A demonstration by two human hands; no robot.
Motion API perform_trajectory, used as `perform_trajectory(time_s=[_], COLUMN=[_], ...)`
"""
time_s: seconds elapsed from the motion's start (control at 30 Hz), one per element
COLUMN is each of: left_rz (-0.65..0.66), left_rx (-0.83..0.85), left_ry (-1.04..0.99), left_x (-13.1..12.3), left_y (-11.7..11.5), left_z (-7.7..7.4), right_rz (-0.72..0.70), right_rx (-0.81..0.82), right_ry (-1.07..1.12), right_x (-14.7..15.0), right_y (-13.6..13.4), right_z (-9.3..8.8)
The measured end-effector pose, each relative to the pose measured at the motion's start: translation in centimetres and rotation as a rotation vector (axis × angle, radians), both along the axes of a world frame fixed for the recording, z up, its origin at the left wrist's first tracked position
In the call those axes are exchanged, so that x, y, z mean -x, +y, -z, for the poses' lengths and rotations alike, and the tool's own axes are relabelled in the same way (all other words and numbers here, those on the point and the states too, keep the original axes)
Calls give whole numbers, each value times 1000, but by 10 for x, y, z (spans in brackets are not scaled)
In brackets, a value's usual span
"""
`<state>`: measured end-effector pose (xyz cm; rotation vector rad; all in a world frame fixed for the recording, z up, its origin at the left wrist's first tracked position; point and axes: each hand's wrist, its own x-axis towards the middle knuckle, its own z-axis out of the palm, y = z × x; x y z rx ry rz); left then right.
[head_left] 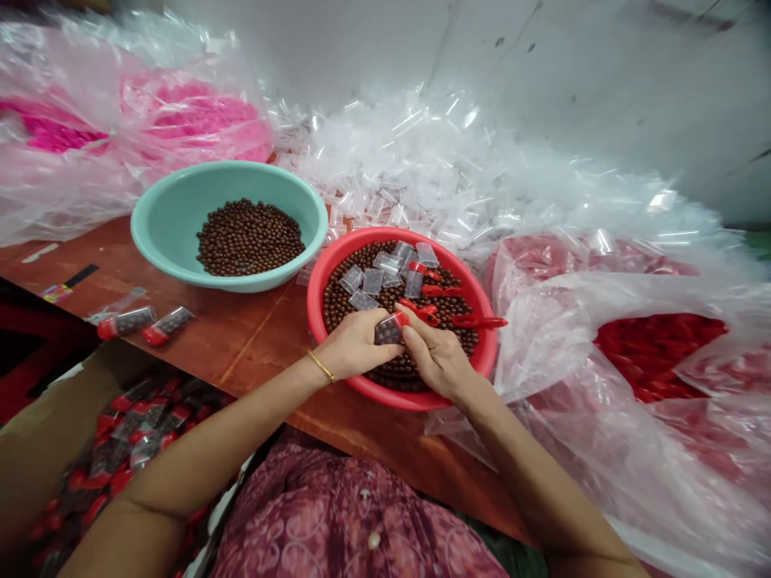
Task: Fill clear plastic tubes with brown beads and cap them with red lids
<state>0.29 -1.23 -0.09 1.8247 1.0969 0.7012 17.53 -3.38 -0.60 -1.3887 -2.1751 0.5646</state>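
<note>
Both hands meet over the near side of a red bowl [487, 337] filled with small brown balls [349, 301]. My left hand [352, 345] grips a small clear packet [389, 329] filled with brown balls. My right hand [437, 357] is closed on the packet's red clip end. Several empty clear packets [385, 269] and red clips [458, 309] lie on the balls in the bowl.
A teal bowl [174, 217] of brown balls stands at the back left on the wooden table [241, 337]. Two filled packets [148, 323] lie left. A box of filled packets [132, 429] sits below. Plastic bags of pink items [181, 112], red clips [656, 349] and clear packets [434, 160] surround.
</note>
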Motion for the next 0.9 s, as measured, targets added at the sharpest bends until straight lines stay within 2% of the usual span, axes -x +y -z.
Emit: perform_trajectory(time_s=[0.1,0.17,0.23,0.33,0.43,0.5,0.6,0.67,0.77,0.9], left_rz=[13,31,49,84,108,129,168,166,137,10], left_rx=[-2,7,14,3,-22,-51,-131,-191,-265,-326], left_ry=[48,56,85,183,228,234,260,297,324,243], left_x=[0,0,-1,-1,-1,0,1,2,0,7], left_y=[-2,-3,-4,-8,-10,-10,-10,-11,-13,-24], left_z=[-1,-2,-5,-10,-12,-10,-5,-1,1,-5], right_rz=[-83,-111,-61,112,157,139,73,1,-49,71], right_rx=[-62,-65,-22,90,305,414,475,474,356,237], right_ry=[-142,-153,-57,258,554,615,541,473,446,601], right_x=[-7,-10,-6,12,33,41,43,42,45,44], right_y=[1,6,13,23,29,31,30,27,24,26], right_z=[-11,-20,-26,-25,-17,-14,-15,-16,-17,-23])
